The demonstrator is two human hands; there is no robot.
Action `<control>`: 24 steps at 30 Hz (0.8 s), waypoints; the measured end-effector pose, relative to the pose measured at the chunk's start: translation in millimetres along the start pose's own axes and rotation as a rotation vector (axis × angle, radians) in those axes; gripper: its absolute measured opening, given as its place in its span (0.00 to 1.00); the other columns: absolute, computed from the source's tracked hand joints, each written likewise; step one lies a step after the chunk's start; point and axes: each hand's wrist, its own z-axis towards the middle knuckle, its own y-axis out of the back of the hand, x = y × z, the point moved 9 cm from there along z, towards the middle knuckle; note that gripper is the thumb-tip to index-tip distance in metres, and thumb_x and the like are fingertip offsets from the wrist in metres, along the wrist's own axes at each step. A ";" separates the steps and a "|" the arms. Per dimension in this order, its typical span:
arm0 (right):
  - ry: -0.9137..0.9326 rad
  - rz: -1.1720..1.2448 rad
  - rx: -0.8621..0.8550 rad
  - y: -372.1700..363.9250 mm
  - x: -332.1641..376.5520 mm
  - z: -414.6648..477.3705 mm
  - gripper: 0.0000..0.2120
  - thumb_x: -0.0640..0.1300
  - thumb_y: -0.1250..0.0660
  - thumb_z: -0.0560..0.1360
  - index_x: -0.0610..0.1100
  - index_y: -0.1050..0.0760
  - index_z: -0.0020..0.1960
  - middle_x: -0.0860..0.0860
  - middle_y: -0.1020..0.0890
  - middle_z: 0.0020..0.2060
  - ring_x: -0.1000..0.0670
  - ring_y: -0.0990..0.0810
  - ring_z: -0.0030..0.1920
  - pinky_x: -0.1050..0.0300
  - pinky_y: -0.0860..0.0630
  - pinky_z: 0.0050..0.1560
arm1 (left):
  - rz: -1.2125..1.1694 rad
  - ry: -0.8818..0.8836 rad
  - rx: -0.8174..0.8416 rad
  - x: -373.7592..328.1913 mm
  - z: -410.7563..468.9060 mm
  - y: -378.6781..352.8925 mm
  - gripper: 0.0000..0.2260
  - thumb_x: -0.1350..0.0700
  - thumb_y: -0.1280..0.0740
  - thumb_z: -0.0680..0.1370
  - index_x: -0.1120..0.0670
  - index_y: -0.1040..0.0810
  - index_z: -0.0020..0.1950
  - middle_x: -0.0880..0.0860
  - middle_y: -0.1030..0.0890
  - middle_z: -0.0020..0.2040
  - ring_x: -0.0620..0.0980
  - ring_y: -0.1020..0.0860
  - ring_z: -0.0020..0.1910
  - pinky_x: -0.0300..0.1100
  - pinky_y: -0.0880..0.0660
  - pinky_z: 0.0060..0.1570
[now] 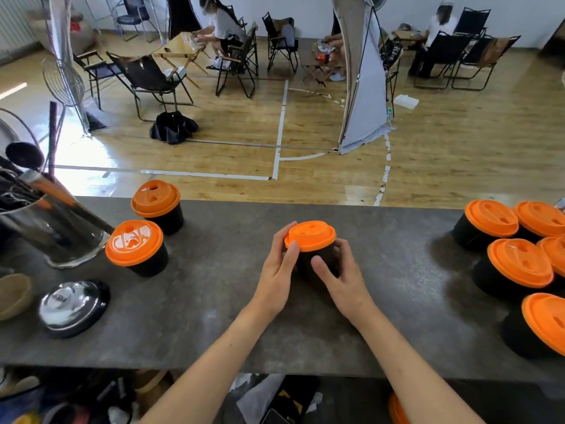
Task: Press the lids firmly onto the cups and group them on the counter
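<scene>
Two bare forearms reach over the near edge of the tabletop. At far left a glass jar of utensils stands near a shiny metal cover; next come two lidded black cups, close together. At centre the left grip pinches the rim of the orange lid, thumb in front, fingers behind. The right grip curls round the black cup beneath it, which stands on the tabletop. At right, five lidded cups cluster together.
</scene>
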 end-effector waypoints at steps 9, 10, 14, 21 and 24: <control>0.022 -0.138 0.019 -6.4 1.3 -1.2 0.38 0.51 0.18 0.67 0.53 0.34 0.71 0.63 0.24 0.62 0.67 0.26 0.61 0.69 0.27 0.61 | -0.053 0.059 -0.081 6.9 6.3 11.0 0.22 0.41 0.42 0.81 0.48 0.30 0.73 0.47 0.22 0.66 0.42 0.24 0.65 0.43 0.27 0.66; 0.026 -0.140 0.005 -4.9 1.0 -0.4 0.36 0.49 0.18 0.68 0.51 0.33 0.70 0.62 0.24 0.61 0.67 0.25 0.61 0.68 0.27 0.61 | -0.046 0.058 -0.071 7.7 6.6 10.1 0.23 0.40 0.43 0.81 0.47 0.30 0.74 0.46 0.22 0.67 0.43 0.24 0.67 0.44 0.29 0.69; -0.013 -0.141 0.011 -5.1 -2.3 -0.3 0.36 0.52 0.18 0.66 0.52 0.32 0.67 0.62 0.23 0.60 0.66 0.25 0.60 0.67 0.25 0.58 | -0.027 0.020 -0.042 5.4 5.0 6.4 0.27 0.36 0.41 0.81 0.49 0.31 0.75 0.46 0.23 0.68 0.42 0.25 0.67 0.42 0.28 0.70; 0.054 -0.170 -0.006 -6.5 4.4 -1.4 0.32 0.55 0.20 0.68 0.53 0.29 0.68 0.58 0.22 0.59 0.60 0.23 0.61 0.63 0.24 0.60 | -0.049 0.033 -0.055 3.8 4.1 8.5 0.19 0.40 0.44 0.82 0.44 0.30 0.71 0.44 0.22 0.65 0.40 0.24 0.64 0.37 0.27 0.64; 0.030 -0.144 -0.017 -4.8 2.1 -2.0 0.40 0.54 0.20 0.69 0.55 0.37 0.75 0.62 0.25 0.63 0.64 0.26 0.63 0.69 0.27 0.61 | -0.061 -0.005 -0.061 -2.2 1.7 8.9 0.23 0.34 0.37 0.79 0.45 0.30 0.68 0.42 0.22 0.63 0.37 0.23 0.61 0.35 0.28 0.61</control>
